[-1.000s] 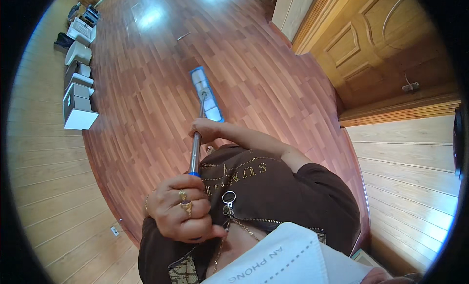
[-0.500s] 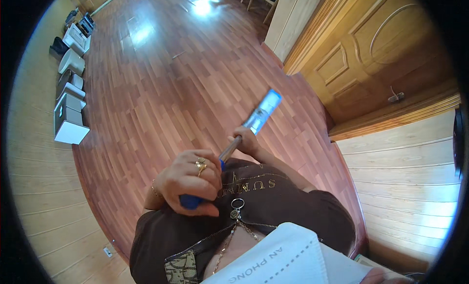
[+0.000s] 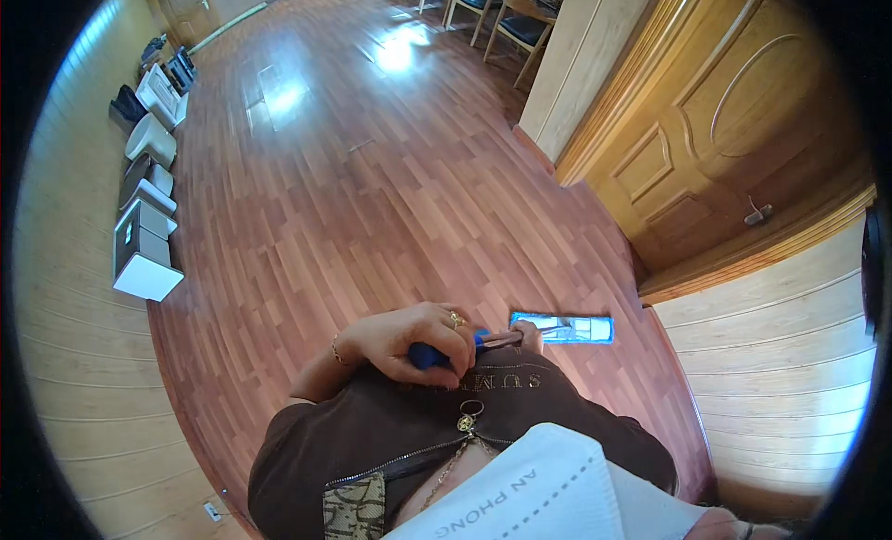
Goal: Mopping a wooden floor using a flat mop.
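Observation:
Both of my hands hold a flat mop, its blue-edged head point(image 3: 595, 329) lying on the wood floor to the right, close to my body. My left hand point(image 3: 418, 343), with a ring and a bracelet, is wrapped round the blue grip point(image 3: 426, 356) at the top of the handle, in front of my chest. Lower down, my right hand point(image 3: 531, 336) closes on the metal pole point(image 3: 502, 339); my brown top hides most of that hand and its forearm.
A wooden door point(image 3: 688, 159) with a lever handle stands at the right. Along the left wall are a white-sided box-shaped appliance point(image 3: 149, 252), a white bin-like container point(image 3: 151, 140) and other items. Chairs point(image 3: 522, 29) stand at the far right.
The mop head has swung from ahead of me to the right and nearer my body. Both hands have shifted right, still on the handle. The view takes in more of the far room.

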{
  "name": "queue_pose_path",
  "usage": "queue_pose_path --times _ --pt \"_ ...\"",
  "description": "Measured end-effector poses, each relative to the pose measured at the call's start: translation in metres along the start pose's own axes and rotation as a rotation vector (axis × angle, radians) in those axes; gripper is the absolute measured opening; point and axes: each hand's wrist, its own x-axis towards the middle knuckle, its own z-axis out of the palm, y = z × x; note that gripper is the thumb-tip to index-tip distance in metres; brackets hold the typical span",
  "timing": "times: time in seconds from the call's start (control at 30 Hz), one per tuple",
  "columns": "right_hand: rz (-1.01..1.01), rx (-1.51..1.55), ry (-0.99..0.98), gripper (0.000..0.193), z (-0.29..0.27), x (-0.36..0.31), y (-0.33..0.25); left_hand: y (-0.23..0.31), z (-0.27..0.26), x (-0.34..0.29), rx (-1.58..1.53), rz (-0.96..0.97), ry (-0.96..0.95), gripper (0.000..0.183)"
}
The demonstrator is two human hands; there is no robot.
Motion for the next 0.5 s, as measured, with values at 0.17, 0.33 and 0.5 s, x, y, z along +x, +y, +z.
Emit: queue_pose_path --times 0.17,0.33,0.5 --pt "-0.039 -0.193 -0.149 0.031 0.007 0.031 -0.003 0.004 -0.026 -0.004 -0.029 -0.064 0.069 0.008" --pt "-0.151 -0.181 -0.236 0.038 0.036 0.096 -0.024 0.007 -0.058 -0.019 0.019 -0.130 0.175 0.006" --pt "-0.302 -0.128 -0.285 0.032 0.068 0.184 -0.060 0.005 -0.102 -0.020 0.188 -0.167 0.216 0.005"
